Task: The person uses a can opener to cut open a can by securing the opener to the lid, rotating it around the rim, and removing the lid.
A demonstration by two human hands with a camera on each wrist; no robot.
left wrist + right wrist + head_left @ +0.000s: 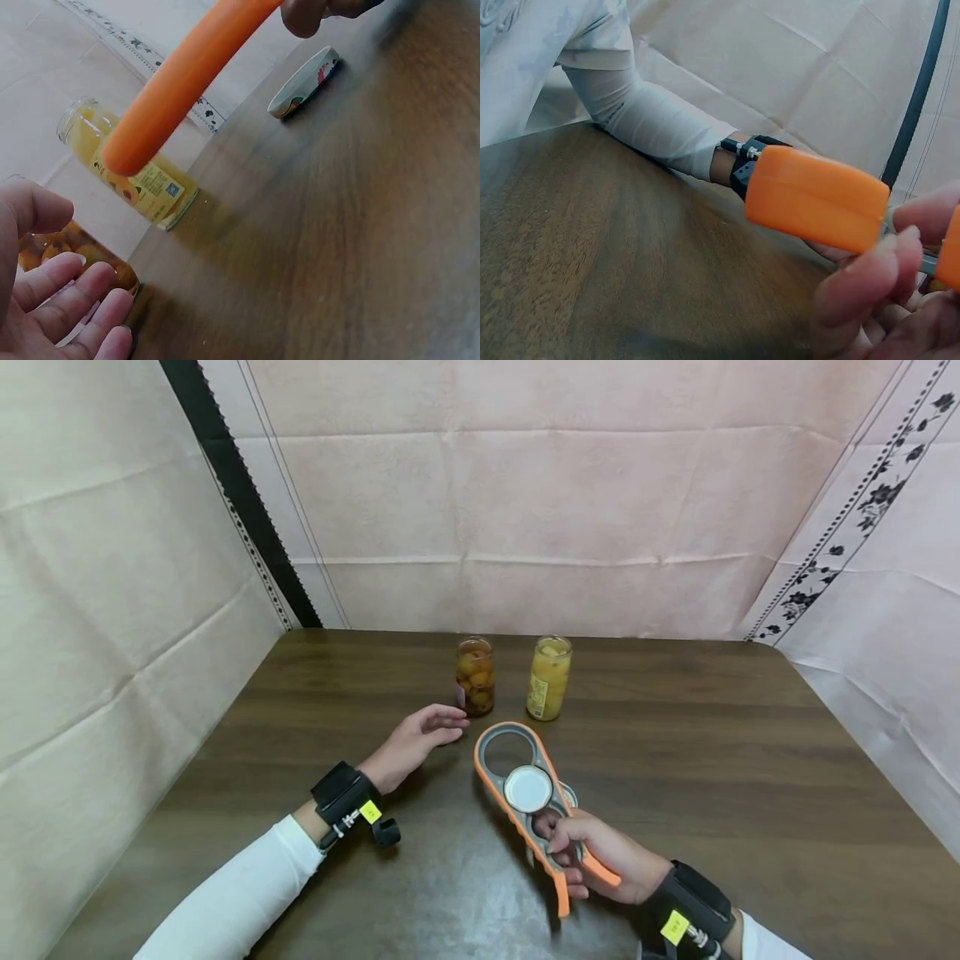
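My right hand (596,856) grips an orange and grey jar opener (551,766) by its handles, above the table. A round white lid (528,789) shows within the opener's middle ring. Beyond the opener's far side, a second lid (304,82) lies on the table. My left hand (422,739) reaches toward a lidless jar of brownish round fruit (476,681), fingers loosely extended and holding nothing. Whether its fingertips touch that jar I cannot tell. To the right stands an uncapped jar of yellow fruit (548,683), its label facing sideways.
Both jars stand upright toward the back of the brown wooden table (712,752). Pale cloth (540,502) hangs behind the table and along both sides. The orange handle (817,199) fills much of the right wrist view.
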